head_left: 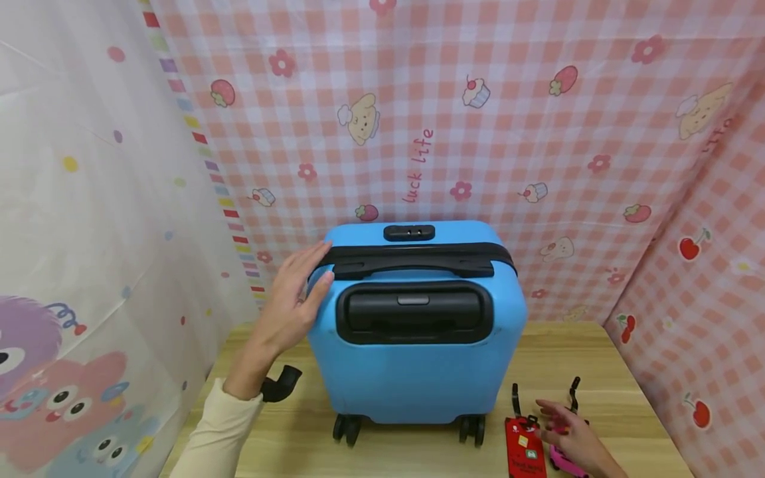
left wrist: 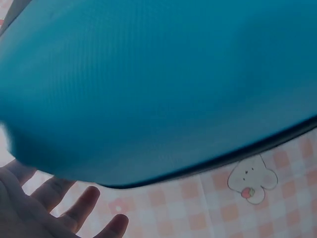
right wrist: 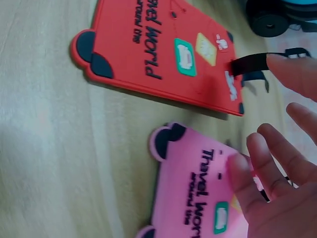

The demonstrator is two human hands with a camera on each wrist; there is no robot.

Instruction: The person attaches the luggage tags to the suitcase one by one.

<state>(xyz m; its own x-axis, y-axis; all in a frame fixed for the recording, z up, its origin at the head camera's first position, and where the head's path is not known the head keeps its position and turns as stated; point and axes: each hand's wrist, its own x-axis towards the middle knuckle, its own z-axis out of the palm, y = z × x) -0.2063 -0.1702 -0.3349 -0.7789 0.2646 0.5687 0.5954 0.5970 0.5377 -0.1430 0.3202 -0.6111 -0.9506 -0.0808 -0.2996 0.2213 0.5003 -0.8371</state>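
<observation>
Left hand [head_left: 291, 302], right hand [head_left: 572, 439] spread; blue suitcase [head_left: 412, 375] beside red tag [head_left: 523, 446], checked cloth [head_left: 502, 139] behind.

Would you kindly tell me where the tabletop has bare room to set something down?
In front of the blue suitcase, the tabletop is bare between the left sleeve and the red tag. Another patch lies right of the suitcase, behind the black straps, before the checked curtain. Front right is crowded with the right grip, red tag and pink tag.
</observation>
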